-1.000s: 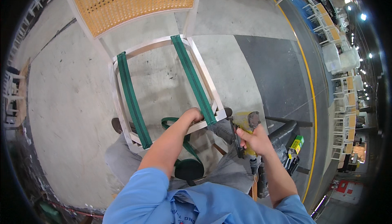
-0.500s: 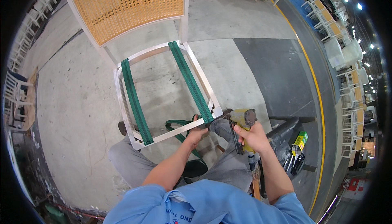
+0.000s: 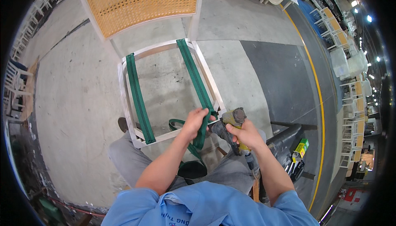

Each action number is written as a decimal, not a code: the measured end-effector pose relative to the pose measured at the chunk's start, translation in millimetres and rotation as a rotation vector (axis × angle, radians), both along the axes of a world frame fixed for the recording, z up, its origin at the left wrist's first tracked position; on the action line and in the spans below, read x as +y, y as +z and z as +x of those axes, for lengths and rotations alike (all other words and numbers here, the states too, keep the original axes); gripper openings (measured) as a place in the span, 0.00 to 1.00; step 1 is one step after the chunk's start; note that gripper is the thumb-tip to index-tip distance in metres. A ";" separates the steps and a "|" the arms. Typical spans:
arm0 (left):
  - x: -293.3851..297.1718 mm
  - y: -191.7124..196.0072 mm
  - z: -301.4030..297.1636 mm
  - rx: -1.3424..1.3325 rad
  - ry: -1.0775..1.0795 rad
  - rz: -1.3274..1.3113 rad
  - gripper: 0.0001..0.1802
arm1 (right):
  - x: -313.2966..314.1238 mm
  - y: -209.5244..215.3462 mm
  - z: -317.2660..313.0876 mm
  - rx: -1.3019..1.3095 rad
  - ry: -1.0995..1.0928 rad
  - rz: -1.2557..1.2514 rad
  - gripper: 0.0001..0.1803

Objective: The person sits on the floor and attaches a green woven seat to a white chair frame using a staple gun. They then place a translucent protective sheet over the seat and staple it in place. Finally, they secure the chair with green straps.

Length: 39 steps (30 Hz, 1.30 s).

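Before me stands a white chair frame with a cane back panel and an unfilled seat. Two green webbing straps cross it front to back, a left strap and a right strap. My left hand is closed on the loose green webbing at the right strap's front end. That webbing hangs in a loop toward a roll between my legs. In my right hand is a yellow and black air staple gun, beside the seat's front right corner.
To my right, a black padded surface carries a green and yellow box and dark tools. A wooden handle shows by my right thigh. Rows of chairs line the right side; a yellow line runs along the floor.
My left hand has come up from below the front rail, lifting the loose webbing over it. The staple gun has shifted left, closer to the corner, and the view has shifted slightly.
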<state>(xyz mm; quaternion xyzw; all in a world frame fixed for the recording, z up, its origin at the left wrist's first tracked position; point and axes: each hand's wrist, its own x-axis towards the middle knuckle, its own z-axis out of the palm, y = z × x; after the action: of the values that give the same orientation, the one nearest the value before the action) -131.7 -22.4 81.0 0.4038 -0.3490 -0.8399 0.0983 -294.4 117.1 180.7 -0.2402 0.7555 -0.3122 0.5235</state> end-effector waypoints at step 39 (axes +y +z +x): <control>-11.6 -36.0 22.5 -0.156 -0.084 -0.222 0.17 | 67.2 68.4 -36.7 0.065 -0.362 -0.219 0.18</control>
<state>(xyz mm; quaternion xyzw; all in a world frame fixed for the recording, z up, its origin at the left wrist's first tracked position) -109.2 -34.1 45.0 0.4394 -0.4630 -0.7656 0.0799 -331.1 184.2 249.0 -0.1659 0.7645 -0.4733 0.4049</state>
